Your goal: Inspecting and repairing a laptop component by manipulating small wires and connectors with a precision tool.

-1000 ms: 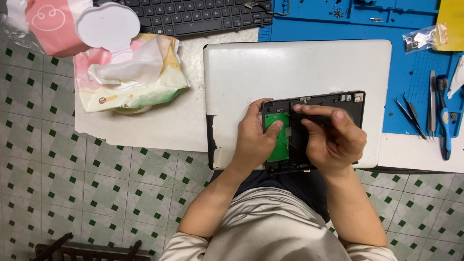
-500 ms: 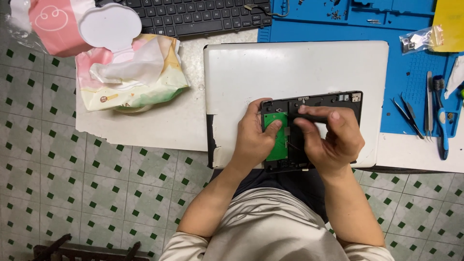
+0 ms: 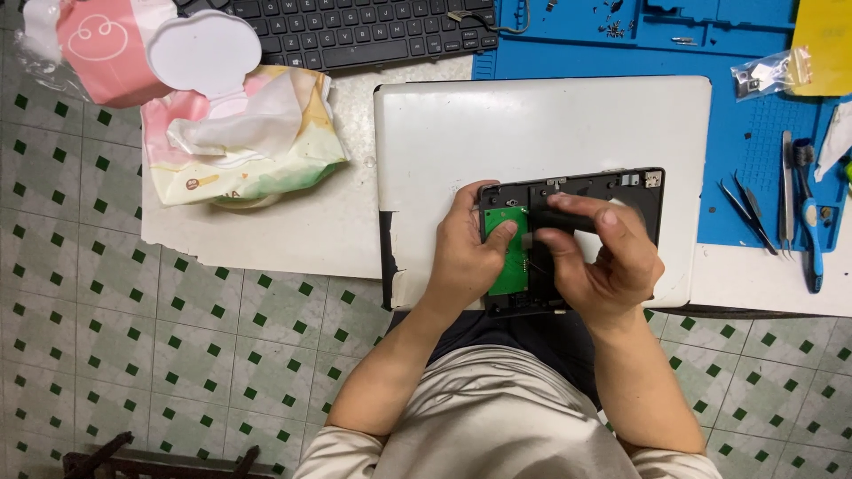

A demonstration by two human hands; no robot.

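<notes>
White table top over green-and-white tiled floor; blue work mat at far right, black keyboard at far edge.

White laptop shell, closed side up, flat on table, right part overlapping blue mat. Dark chipped patch along its near left edge.

Crumpled wet-wipe pack, pink, yellow and green, left of shell, well apart. Pink pack with white cloud-shaped lid behind it at table corner.

Black frame panel lying on near part of white shell, partly over its near edge. Green circuit board set in left part of panel.

Left hand curled around panel's left edge, thumb pressed on green board, fingers hidden beneath. Right hand half closed over panel's middle, index finger stretched flat along dark bar, thumb bent toward board. Whether right hand pinches anything small: cannot tell.

Tweezers and slim tools in row on blue mat, right of panel. Small clear bag beyond them.
</notes>
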